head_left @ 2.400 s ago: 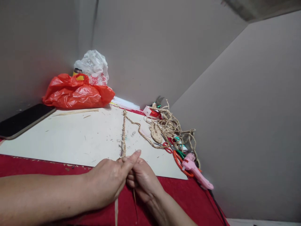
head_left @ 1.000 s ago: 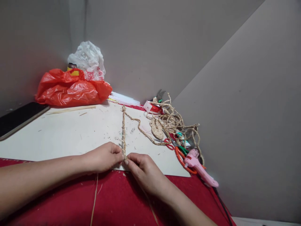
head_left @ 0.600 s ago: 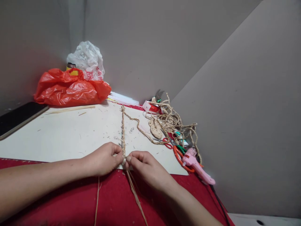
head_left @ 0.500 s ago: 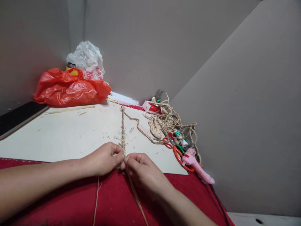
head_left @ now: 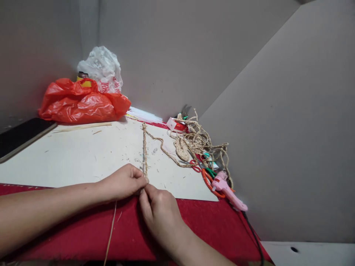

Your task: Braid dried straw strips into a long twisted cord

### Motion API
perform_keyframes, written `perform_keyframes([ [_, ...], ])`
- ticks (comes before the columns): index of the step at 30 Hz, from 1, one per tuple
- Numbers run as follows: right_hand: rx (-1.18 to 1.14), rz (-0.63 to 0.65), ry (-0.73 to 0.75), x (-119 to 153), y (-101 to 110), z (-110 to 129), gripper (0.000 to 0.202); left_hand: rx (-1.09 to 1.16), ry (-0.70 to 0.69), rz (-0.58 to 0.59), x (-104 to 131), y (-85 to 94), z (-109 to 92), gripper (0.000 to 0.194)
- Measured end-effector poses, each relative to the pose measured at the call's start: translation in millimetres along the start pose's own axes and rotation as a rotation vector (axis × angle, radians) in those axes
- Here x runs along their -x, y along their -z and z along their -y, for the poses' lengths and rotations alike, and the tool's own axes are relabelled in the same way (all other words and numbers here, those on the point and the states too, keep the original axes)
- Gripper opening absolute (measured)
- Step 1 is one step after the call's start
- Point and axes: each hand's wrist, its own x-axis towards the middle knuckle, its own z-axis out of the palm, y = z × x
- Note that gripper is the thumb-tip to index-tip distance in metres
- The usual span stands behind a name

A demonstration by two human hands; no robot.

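Observation:
A braided straw cord (head_left: 145, 151) runs toward me down the white board (head_left: 77, 159), and its near end disappears between my fingers. My left hand (head_left: 124, 183) is closed, thumb and fingers pinching the braid from the left. Against those fingertips, my right hand (head_left: 161, 207) is closed too, gripping the near end of the braid; the strands there are mostly hidden. One loose straw strand (head_left: 112, 227) hangs below my left hand over the red cloth (head_left: 83, 229). From the far end, the cord bends back rightward to a coiled flat piece.
To the right lie a tangle of braided cord (head_left: 196, 136), the oval coil (head_left: 182, 149), red-handled scissors (head_left: 195, 166), orange-handled shears (head_left: 210, 183) and a pink glue gun (head_left: 229, 192). A red plastic bag (head_left: 85, 105) and a phone (head_left: 24, 138) are at the left. Grey walls enclose the back.
My right hand has turned, its knuckles now on top, and its fingers have shifted slightly left and down. The strand hanging beneath it no longer shows. The view has shifted slightly.

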Motion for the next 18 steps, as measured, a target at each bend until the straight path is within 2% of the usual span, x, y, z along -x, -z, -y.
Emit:
perform_keyframes([
  [3,0.132,0.013,0.095,6,-1,2,0.024,-0.027,-0.020,0.017,1,1.5,0,0.029],
  [5,0.180,0.076,0.196,13,2,4,0.023,-0.036,-0.024,0.030,2,2.6,0,0.027],
  [8,0.116,0.191,0.300,24,14,3,0.026,-0.042,-0.014,0.040,3,3.8,-1,0.025],
  [9,0.045,0.183,0.292,25,21,2,0.029,-0.033,-0.016,0.046,3,4.2,-1,0.026],
  [10,-0.037,0.136,0.253,25,28,-1,0.032,-0.021,-0.019,0.054,3,4.7,-1,0.027],
  [13,-0.289,-0.116,0.034,12,43,-12,0.030,0.020,-0.023,0.075,2,6.1,-2,0.030],
  [14,-0.398,-0.134,-0.031,6,44,-15,0.027,0.034,-0.025,0.080,2,6.4,-2,0.032],
  [15,-0.531,-0.091,-0.083,-1,43,-18,0.028,0.053,-0.036,0.094,1,6.6,-2,0.033],
  [16,-0.675,0.007,-0.126,-7,40,-21,0.030,0.077,-0.059,0.124,1,6.6,-2,0.034],
  [18,-0.941,0.265,-0.206,-17,32,-24,0.033,0.112,-0.120,0.198,0,6.3,-2,0.035],
])
